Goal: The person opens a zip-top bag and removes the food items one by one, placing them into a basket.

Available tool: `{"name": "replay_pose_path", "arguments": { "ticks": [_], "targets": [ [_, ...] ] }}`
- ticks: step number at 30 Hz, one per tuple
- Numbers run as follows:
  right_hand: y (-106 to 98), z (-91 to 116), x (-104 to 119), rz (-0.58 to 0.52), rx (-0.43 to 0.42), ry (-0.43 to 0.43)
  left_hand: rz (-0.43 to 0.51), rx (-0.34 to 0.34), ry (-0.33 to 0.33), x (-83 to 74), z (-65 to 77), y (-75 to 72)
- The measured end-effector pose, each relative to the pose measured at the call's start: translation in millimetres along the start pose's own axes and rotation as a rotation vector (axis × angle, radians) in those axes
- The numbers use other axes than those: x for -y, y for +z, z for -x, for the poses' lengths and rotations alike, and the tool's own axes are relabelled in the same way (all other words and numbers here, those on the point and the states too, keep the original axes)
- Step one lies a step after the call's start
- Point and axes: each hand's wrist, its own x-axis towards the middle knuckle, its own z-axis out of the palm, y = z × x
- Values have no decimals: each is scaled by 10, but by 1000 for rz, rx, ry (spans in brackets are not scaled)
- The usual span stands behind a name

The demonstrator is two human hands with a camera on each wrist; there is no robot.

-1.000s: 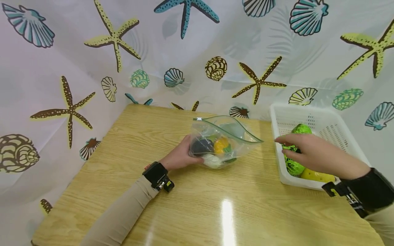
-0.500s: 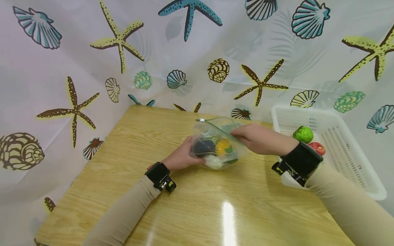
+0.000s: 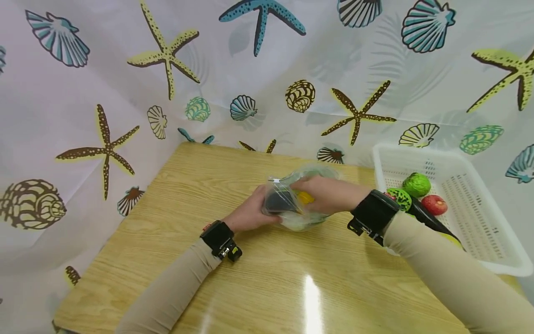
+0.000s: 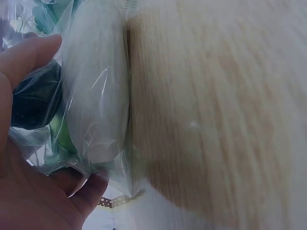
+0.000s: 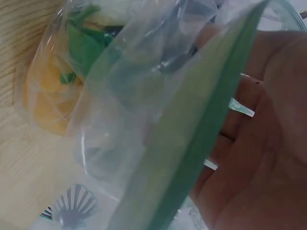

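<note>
A clear zip bag with a green zip edge stands on the table, its mouth parted. Inside are a dark round item, an orange pepper-like piece with a green stalk, and a long white vegetable. My left hand grips the bag's left side, thumb and fingers round it. My right hand reaches into the bag's mouth. In the right wrist view the green zip edge crosses before its fingers. Film hides those fingertips, and whether they hold anything is unclear.
At the right stands a white plastic basket. It holds a green cabbage-like ball, a green patterned piece, a red apple, a long dark eggplant and something yellow. A shell-print curtain hangs behind the table.
My right hand has moved left from over the basket to the bag's mouth and then into it. The bag's top has folded lower and leftward. My left hand keeps its grip.
</note>
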Motion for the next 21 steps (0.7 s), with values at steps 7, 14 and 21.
{"name": "replay_pose_path", "arguments": {
  "ticks": [7, 14, 21],
  "targets": [
    [128, -113, -1, 16, -53, -94, 11, -8, 22, 1, 1, 16],
    [205, -206, -8, 28, -69, -80, 26, 2, -4, 1, 20, 27],
    [195, -227, 39, 43, -63, -22, 59, -32, 29, -209, 60, -17]
  ]
}}
